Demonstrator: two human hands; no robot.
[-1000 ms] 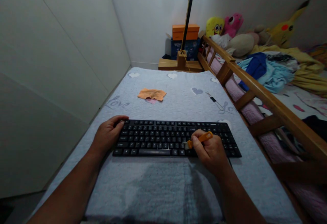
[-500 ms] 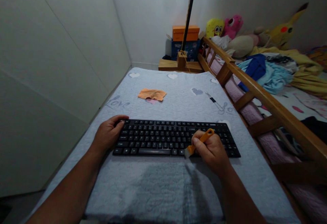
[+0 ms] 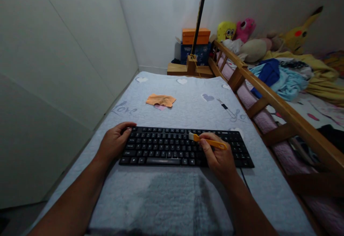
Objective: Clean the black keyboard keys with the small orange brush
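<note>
A black keyboard (image 3: 161, 153) lies flat in front of me on the light blue quilted cover (image 3: 172, 200). Gripping its left end is my left hand (image 3: 116, 138), with the thumb on the top corner and the other fingers around the edge. My right hand (image 3: 219, 157) is closed around the handle of a small orange brush (image 3: 215, 144). The brush's pale bristles point left, over the upper rows of keys right of the middle. Part of the keyboard's right side is hidden beneath this hand.
An orange cloth (image 3: 160, 100) lies beyond the keyboard. Farther right is a thin metal tool with a black grip (image 3: 224, 106). A wooden rail (image 3: 279, 103) borders the right side, with clothes and plush toys behind it. A wall (image 3: 67, 85) stands at left.
My right hand has swung the brush from the bottom row up to the upper rows, its bristles now turned left. The left hand stays on the keyboard's left end.
</note>
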